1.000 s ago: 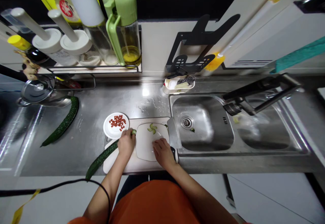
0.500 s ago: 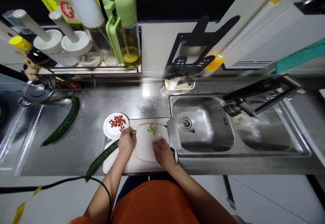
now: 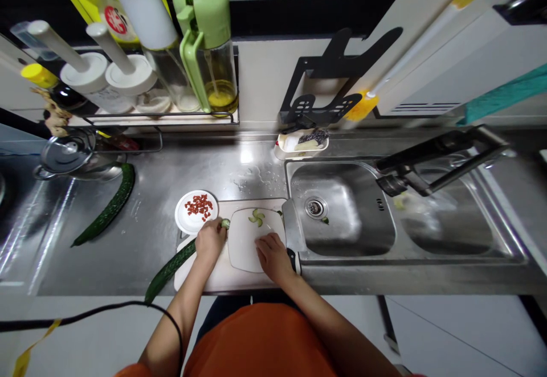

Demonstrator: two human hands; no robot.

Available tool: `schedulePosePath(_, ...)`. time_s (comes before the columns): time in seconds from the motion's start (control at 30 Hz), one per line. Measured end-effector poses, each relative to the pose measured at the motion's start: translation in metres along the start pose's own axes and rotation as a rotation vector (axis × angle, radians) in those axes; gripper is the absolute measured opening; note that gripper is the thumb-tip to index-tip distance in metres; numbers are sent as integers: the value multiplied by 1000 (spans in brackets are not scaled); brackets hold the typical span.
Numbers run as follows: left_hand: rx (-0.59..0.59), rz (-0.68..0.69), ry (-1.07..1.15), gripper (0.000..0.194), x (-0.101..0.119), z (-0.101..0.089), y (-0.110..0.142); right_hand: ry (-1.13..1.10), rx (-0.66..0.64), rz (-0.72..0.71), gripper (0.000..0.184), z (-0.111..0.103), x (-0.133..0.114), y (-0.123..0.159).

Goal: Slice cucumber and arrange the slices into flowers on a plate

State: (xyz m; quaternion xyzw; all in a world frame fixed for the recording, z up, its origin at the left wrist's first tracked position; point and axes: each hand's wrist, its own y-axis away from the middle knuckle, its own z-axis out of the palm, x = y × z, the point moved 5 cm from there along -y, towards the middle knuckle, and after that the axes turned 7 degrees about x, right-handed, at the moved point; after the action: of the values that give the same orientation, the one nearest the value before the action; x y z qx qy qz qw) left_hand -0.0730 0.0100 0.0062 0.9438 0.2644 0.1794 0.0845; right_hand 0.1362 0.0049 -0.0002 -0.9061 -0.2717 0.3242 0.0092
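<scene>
Well, the left hand (image 3: pixel 209 240) is curled around the long cucumber (image 3: pixel 171 269), just left of the square white plate (image 3: pixel 240 249). The cucumber lies on a slant. Its near left end pokes out past the near edge of the counter (image 3: pixel 106 274), and it points to the far right, toward the plate. It goes in under the left hand, and a little green end (image 3: pixel 225 224) peeks out past the fingers, right beside the plate's left edge. The hand hides the middle, so I cannot tell if the green end and the long part are all one piece.

The right hand (image 3: pixel 274 256) is on the near right part of the plate, with its fingers bent and their tips down. I cannot tell if there is something small under them. Some green slices (image 3: pixel 257 217) sit close together like a flower on the far part of the plate. They are just past the right fingertips, so the right hand is nearer to them. The left hand is nearer to the green end.

The plate sits on a pale board (image 3: pixel 217 279). A big knife (image 3: pixel 294 226) lies just right of the plate. Far left of the plate is a round dish (image 3: pixel 184 224) with red bits (image 3: pixel 198 207). Another cucumber (image 3: pixel 106 212) lies well apart, on the left.
</scene>
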Motion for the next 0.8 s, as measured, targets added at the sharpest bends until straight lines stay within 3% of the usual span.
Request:
schedulePosePath(0.2, -15, 0, -48, 26, 2, 4, 0, -4, -11, -16, 20, 2, -1, 1)
schedulePosePath(0.57, 64, -24, -18, 21, 4, 5, 5, -6, -25, -3, 21, 1, -2, 0)
schedulePosePath(0.7, 5, -66, 81, 11, -4, 6, 3, -39, -37, 23, 21, 1, -1, 0)
schedulePosePath(0.8, -21, -46, 275, 10, -9, 4, 1, -87, -41, 64, 21, 1, -1, -2)
